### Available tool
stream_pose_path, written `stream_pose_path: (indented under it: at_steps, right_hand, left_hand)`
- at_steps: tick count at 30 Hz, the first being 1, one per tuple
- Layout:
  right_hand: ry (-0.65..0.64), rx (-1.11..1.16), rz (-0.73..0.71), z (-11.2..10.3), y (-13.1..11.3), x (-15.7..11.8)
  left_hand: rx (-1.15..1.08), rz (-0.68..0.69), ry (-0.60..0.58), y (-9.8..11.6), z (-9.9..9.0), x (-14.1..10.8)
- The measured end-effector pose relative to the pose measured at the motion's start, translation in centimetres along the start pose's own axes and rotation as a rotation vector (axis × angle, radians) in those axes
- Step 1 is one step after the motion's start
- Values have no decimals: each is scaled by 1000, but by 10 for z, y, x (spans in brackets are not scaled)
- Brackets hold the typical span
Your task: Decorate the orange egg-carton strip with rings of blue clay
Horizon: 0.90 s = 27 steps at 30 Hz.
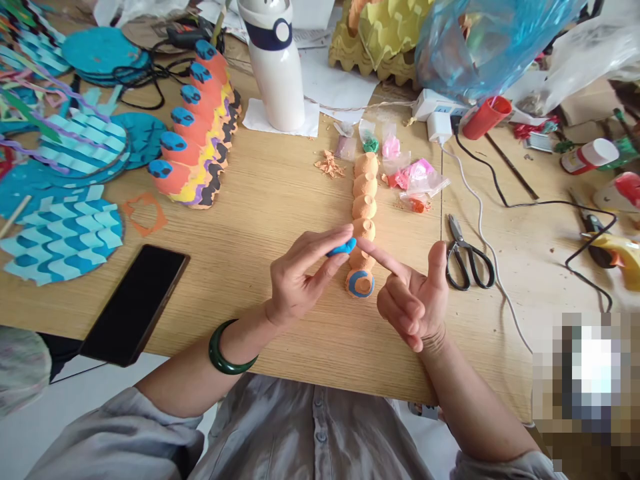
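One blue clay bit (342, 249) is over the orange strip (365, 208), left hand (296, 279) pinching it, probably for steadiness; right hand (420, 303) grips nothing, index poking at its end, others curled.

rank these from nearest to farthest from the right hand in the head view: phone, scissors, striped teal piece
1. Scissors, just right of the right hand.
2. Phone, left, past the left hand.
3. Striped teal piece, far left, beyond the phone.
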State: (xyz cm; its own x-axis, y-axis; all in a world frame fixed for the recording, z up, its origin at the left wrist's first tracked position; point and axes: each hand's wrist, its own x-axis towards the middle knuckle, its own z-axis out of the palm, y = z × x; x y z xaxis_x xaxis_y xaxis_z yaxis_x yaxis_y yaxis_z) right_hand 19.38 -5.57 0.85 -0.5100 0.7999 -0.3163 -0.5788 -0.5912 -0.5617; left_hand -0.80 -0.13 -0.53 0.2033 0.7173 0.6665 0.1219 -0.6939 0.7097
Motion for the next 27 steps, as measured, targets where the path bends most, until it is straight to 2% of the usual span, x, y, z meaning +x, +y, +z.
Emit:
stream_pose_path:
  at_steps: [3, 5, 8, 11, 13, 16, 18, 21, 24, 27]
  right_hand:
    - [5, -16, -62, 2, 3, -1]
    - [-12, -56, -58, 4, 4, -1]
    - [36, -106, -62, 5, 5, 1]
    - [69, -67, -64, 4, 6, 3]
    - [3, -52, -38, 1, 8, 3]
    - [-79, -107, 3, -4, 12, 0]
    - [-67, -147, 5, -4, 12, -1]
    - [-26, -159, -68, -1, 7, -1]
    - [42, -142, -158, 3, 0, 1]
    - [112, -167, -220, 6, -2, 4]
  left_hand:
    - [-46, -80, 89, 1, 0, -2]
    - [-30, -65, 34, 1, 1, -3]
    - [24, -6, -40, 1, 1, -2]
    - [171, 146, 30, 2, 1, 0]
    - [264, 224, -13, 3, 1, 1]
    - [272, 224, -73, 2, 1, 0]
    - [206, 164, -27, 1, 0, -2]
    - [11, -52, 33, -1, 0, -5]
    - [-274, -290, 10, 0, 4, -5]
    - [-473, -392, -28, 5, 9, -5]
